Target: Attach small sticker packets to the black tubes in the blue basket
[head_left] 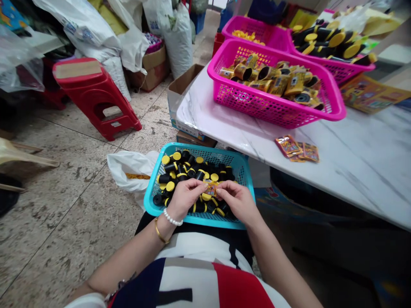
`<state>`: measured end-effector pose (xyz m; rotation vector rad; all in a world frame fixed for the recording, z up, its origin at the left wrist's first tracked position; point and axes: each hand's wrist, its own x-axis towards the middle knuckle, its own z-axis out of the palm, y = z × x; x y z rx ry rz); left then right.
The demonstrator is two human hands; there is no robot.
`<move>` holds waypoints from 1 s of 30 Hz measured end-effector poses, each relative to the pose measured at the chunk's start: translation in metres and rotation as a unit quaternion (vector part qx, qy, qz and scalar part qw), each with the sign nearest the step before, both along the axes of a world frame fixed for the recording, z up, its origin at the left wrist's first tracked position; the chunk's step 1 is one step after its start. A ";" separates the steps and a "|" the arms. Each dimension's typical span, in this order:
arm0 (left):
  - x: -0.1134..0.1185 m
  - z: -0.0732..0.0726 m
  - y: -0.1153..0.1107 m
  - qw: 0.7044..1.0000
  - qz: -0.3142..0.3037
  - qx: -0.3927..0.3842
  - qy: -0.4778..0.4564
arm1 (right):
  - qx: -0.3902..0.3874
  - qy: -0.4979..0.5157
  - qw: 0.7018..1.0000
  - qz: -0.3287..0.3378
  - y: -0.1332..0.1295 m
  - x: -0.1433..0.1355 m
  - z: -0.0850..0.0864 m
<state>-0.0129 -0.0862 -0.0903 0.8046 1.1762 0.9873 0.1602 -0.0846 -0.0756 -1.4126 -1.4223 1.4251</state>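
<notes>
Both my hands meet over a blue basket full of black cylinders with yellow caps. Between them is a small orange printed packet. My left hand, with a pearl bracelet and a gold bangle at its wrist, pinches the packet's left end. The right end is pinched between the thumb and fingers of my right hand. The basket sits at my lap, below the table edge.
On the marble-look table stand a pink basket of yellow-wrapped cylinders, further pink baskets behind, and a few loose packets. A red stool and white sacks are at the left and back.
</notes>
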 end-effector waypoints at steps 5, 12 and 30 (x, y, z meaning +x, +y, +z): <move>0.000 0.000 0.001 0.999 -0.025 -0.020 -0.027 | 0.054 -0.085 0.995 0.000 -0.001 -0.003 -0.005; -0.001 0.004 -0.001 0.998 -0.053 -0.018 -0.032 | 0.064 -0.079 0.990 0.094 0.013 0.005 0.005; -0.048 0.011 0.035 0.964 0.117 -0.076 -0.224 | 0.342 -0.369 0.810 0.301 0.060 -0.051 -0.007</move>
